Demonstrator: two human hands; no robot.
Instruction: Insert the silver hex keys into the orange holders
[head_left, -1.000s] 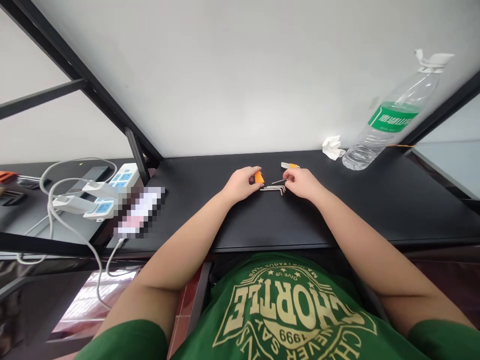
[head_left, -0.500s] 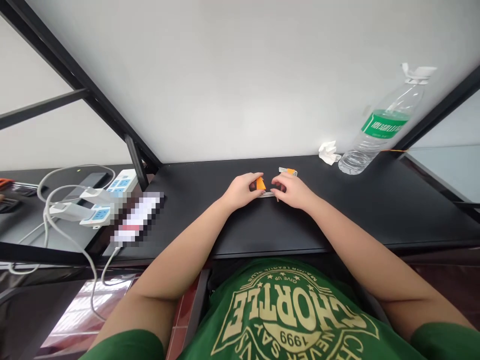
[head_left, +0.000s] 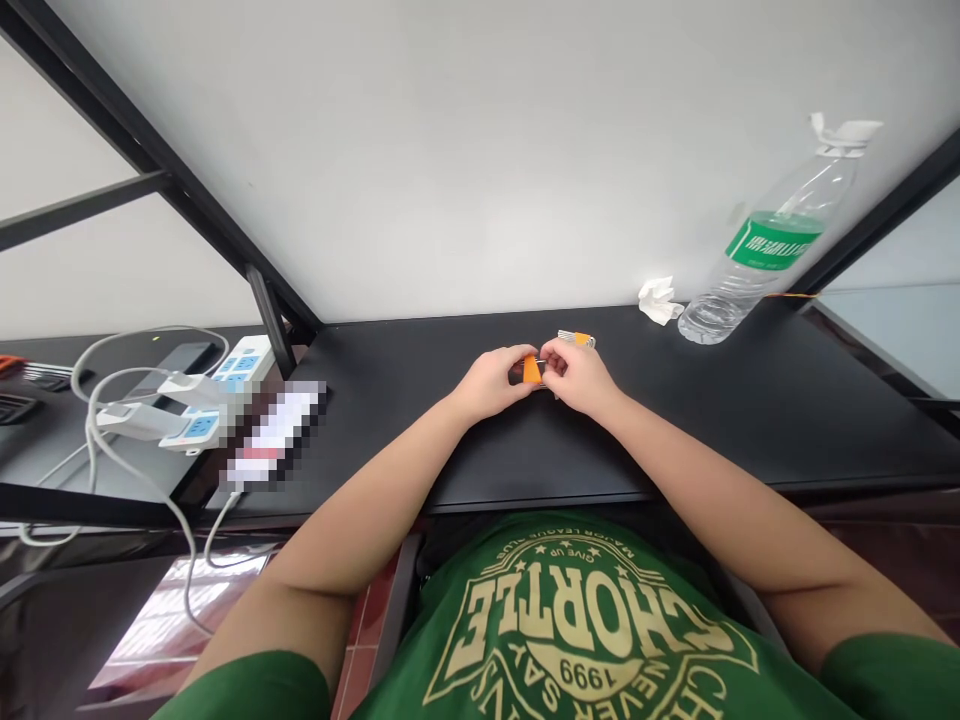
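Note:
Near the middle of the black tabletop, my left hand pinches an orange plastic hex key holder between thumb and fingers. My right hand meets it from the right, its fingertips closed on what looks like a thin silver hex key, mostly hidden by the fingers. Just behind my right hand lies a second set of hex keys, silver rods in an orange clip, partly covered by the hand. Whatever lies under my fingertips is hidden.
To the right stands a clear plastic bottle with a green label, beside a crumpled tissue. On the left are a white power strip with chargers and cables, and a blurred-out phone. A black frame rises there.
My hands have come together: the orange holder has moved slightly right and now touches or nearly touches my right fingertips. The silver rods seen between the hands are now mostly covered.

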